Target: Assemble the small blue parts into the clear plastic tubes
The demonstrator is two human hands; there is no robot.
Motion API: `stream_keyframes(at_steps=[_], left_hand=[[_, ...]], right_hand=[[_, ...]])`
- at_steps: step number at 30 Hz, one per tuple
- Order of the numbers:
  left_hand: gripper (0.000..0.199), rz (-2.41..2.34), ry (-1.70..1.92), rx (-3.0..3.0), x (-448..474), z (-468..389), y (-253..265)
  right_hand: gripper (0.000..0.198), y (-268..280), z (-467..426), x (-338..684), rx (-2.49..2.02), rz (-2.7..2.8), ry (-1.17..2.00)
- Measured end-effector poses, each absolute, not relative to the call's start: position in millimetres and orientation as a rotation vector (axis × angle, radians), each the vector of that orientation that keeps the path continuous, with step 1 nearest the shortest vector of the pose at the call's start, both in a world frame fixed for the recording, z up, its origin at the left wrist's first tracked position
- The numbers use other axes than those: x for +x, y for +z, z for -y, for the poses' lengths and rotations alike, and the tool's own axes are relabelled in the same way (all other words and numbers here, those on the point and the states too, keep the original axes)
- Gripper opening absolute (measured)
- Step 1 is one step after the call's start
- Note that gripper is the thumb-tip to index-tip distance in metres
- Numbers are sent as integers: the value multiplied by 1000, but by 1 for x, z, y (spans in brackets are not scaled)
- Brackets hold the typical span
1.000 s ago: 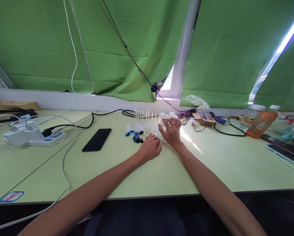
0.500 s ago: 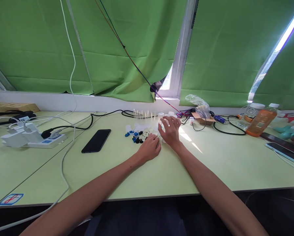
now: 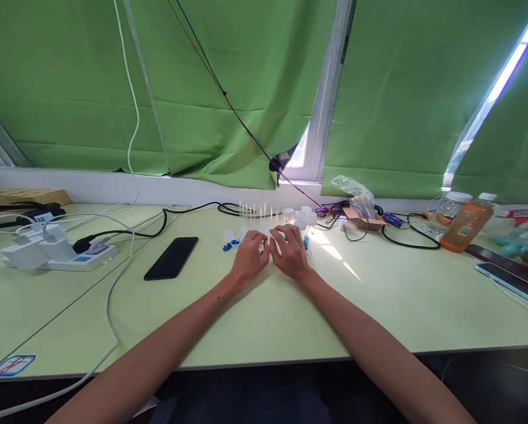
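Observation:
Over a group of small parts at the middle of the table, my left hand (image 3: pixel 250 255) and my right hand (image 3: pixel 290 252) lie side by side with the fingertips almost meeting. The fingers of both are curled inward and closed; whatever lies in them is hidden. Small blue pieces (image 3: pixel 229 245) show left of my left hand. Behind the hands stands a clear holder with several thin upright pale sticks (image 3: pixel 259 210). Small white-capped containers (image 3: pixel 306 218) stand beyond my right hand. The black pieces are mostly covered by my hands.
A black phone (image 3: pixel 171 258) lies to the left, near a white power strip (image 3: pixel 87 259) with plugs and cables. At the right are a cardboard box with a plastic bag (image 3: pixel 363 212), an orange bottle (image 3: pixel 467 224), a clear jar (image 3: pixel 449 209) and more phones (image 3: pixel 511 280).
My right hand has moved slightly left and down, away from the white-capped containers, which now show. My left hand has moved left over the blue and black pieces.

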State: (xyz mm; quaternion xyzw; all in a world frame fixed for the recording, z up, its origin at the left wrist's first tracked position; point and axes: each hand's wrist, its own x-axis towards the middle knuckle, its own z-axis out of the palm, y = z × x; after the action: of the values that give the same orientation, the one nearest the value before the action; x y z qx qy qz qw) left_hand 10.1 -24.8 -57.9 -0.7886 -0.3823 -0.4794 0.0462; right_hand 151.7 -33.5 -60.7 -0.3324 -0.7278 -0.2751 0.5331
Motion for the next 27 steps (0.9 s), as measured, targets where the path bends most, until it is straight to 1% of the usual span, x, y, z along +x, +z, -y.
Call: stream_keyframes(at_steps=[3, 6, 8, 11, 13, 16, 18, 24, 27], left_hand=[[17, 1292, -1650, -2142, -8, 2, -38], [27, 1471, -1690, -2043, -25, -31, -19], [34, 1531, -1611, -2100, -34, -55, -9], [47, 1667, -1345, -2257, -42, -83, 1], [49, 1709, -1169, -2369, -44, -95, 5], [41, 1720, -999, -2449, -46, -104, 8], [33, 1733, -977, -2458, -47, -105, 9], [9, 1791, -1075, -2436, -51, -104, 7], [10, 1802, -1150, -2394, -53, -101, 5]], right_hand=[[22, -65, 37, 146, -781, 1803, -590], [19, -71, 39, 139, -765, 1882, -528], [17, -74, 40, 136, -747, 1936, -509], [15, -74, 40, 136, -726, 1965, -501], [15, -75, 39, 136, -714, 1977, -498], [14, -76, 37, 137, -671, 2026, -494], [14, -76, 35, 137, -638, 2055, -497], [14, -76, 27, 139, -548, 2093, -524], [13, -77, 26, 139, -569, 2023, -512]])
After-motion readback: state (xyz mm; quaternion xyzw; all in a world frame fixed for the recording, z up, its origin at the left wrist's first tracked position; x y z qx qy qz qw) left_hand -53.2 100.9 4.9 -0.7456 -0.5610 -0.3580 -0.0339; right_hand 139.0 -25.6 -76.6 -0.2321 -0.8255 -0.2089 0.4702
